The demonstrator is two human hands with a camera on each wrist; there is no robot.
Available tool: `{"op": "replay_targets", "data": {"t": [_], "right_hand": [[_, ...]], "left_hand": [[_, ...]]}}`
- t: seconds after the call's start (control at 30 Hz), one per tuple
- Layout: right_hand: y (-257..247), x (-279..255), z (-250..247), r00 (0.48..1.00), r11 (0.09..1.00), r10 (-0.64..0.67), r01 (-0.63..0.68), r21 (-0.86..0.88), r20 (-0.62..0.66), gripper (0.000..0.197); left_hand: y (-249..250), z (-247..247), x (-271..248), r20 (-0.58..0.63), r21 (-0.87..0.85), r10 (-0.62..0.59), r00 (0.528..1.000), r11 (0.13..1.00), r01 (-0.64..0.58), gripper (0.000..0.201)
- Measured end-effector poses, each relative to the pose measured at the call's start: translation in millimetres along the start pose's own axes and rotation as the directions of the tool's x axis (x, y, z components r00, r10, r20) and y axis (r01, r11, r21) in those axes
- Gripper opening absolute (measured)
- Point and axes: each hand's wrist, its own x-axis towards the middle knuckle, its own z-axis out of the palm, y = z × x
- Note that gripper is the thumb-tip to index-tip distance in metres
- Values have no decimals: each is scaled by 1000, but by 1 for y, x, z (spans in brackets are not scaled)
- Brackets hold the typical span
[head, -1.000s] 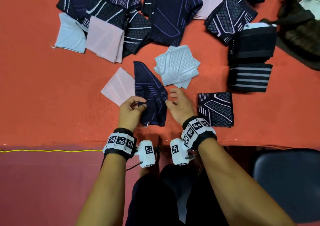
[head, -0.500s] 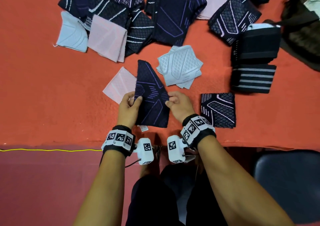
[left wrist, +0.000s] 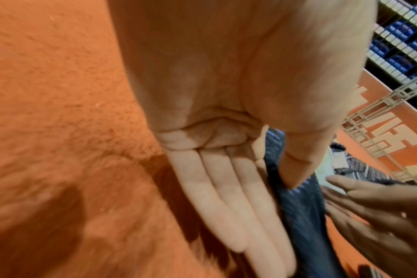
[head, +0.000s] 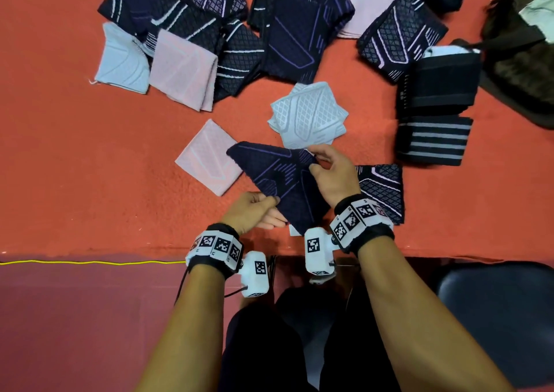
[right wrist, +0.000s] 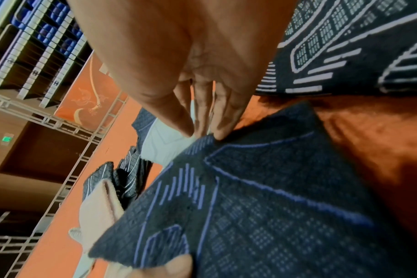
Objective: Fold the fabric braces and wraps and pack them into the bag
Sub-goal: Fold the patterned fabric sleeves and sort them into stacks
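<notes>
A navy knit brace with purple line patterning (head: 284,181) is held just above the orange felt-covered table (head: 75,166), near its front edge, stretched slantwise between both hands. The left hand (head: 250,211) pinches the brace's near-left edge between thumb and forefinger; the left wrist view shows the thumb pressing the dark cloth against the forefinger while the other fingers (left wrist: 217,197) lie straight and close together beneath it. The right hand (head: 334,175) pinches the far-right corner between thumb and fingertips (right wrist: 226,120), the fingers bunched at the fabric's edge.

Taking the held brace as the dial's centre:
- at 9 o'clock, just beside it, a folded pale pink knit square (head: 208,157) lies flat;
- at 1 o'clock, a small stack of folded white knit squares with a raised lattice pattern (head: 308,115);
- at 3 o'clock, partly behind the right wrist, a folded black knit square with white grid lines (head: 382,187);
- at 2 o'clock, further out, two black elastic wraps with grey stripes (head: 434,139), one above the other.

Across 10 to 1 o'clock, at the table's far side, a loose heap of unfolded braces (head: 209,31) – navy, black, pink and pale blue – overlaps in disorder. The dark brown bag (head: 521,61) sits at the far right, well apart from the hands, with something white showing in its mouth.
</notes>
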Motion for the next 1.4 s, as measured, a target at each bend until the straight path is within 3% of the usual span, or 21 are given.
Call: {"op": "replay_targets", "data": {"t": [0.1,0.2,0.27,0.4,0.5,0.63,0.7,0.73,0.83,1.0,1.07,1.17,1.27,1.4], "right_hand": [[5,-3,0,999,996,6,-10,-90,-45,25],[13,-7,-6,990,989,56,-73,-129,-126,17],[18,-10,-9,985,983,139,-149,-104,-103,14],[23,-19,-11,957,958,287,-288,13,28,43],[29,-18,-11,943,942,333,-332,-39,27,28],[24,-13,-22,969,941,241,-245,-233,-47,9],[21,-12,-26,981,954,190,-192,-230,-29,10],[19,-12,-28,986,961,165,-166,-220,-24,11],[22,-14,-26,995,979,81,-90,-185,-58,15],[24,-16,-24,993,994,3,-16,-105,-117,14],[20,-16,-25,994,998,26,-31,-50,-108,13],[17,-12,-28,993,995,101,-102,-11,-54,20],[25,-9,-31,977,974,209,-205,-100,33,26],[27,-11,-28,956,952,260,-231,-199,136,17]], "left_hand": [[-4,3,4,-152,-35,10,988,999,-16,25],[-3,-4,9,-392,-127,121,912,975,-184,16],[0,-8,11,-462,-111,189,867,957,-268,18],[7,-5,13,-474,-64,235,848,952,-299,35],[7,-1,13,-482,-157,168,860,949,-273,38],[5,3,4,-507,-231,189,841,910,-344,21],[3,5,1,-514,-279,205,833,878,-389,4],[2,7,0,-518,-288,203,831,874,-392,6],[-1,9,3,-499,-266,176,849,901,-343,6],[-4,10,12,-373,-151,116,921,971,-183,6],[-4,11,14,-364,-119,106,925,980,-159,11],[-3,12,8,-410,-159,146,900,961,-228,3],[-4,14,0,-440,-250,155,885,925,-286,6],[-7,15,0,-496,-389,85,864,868,-309,20]]}}
